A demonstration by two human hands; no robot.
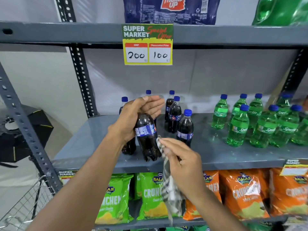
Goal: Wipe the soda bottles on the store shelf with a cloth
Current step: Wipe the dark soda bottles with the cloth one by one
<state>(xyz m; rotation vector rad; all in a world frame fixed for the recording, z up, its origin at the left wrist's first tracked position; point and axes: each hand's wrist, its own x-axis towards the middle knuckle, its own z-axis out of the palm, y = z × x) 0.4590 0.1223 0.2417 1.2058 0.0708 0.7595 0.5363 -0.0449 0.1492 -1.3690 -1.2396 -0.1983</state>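
Left hand [133,119] grips a dark soda bottle [147,135] near the shelf [233,155] front edge; right hand [181,162] pinches the cloth [168,185]. Best rotate the bottle while wiping downward.

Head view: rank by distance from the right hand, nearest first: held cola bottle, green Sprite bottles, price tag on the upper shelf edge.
From the right hand, which holds the cloth:
1. Held cola bottle, just to its left, in the left hand.
2. Green Sprite bottles, on the same shelf, off to the right.
3. Price tag, high above on the upper shelf edge.
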